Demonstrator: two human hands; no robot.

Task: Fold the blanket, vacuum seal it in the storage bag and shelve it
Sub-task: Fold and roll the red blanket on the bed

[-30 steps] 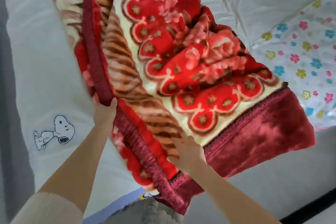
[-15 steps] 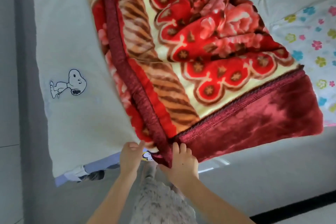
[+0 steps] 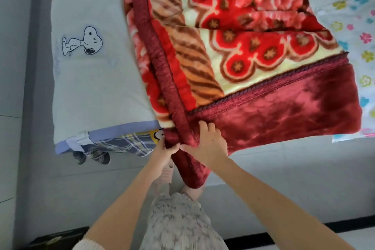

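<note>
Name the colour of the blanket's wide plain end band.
Dark maroon red, plain plush band, clearest in the head view.

Head view, steeply downward, close above bed (image 3: 97, 91)

Blanket (image 3: 243, 67) covers bed's middle; pillow (image 3: 91, 87) left.

Bright, even daylight, soft shadows, slight overall blur, wide-angle bending at edges.
</note>
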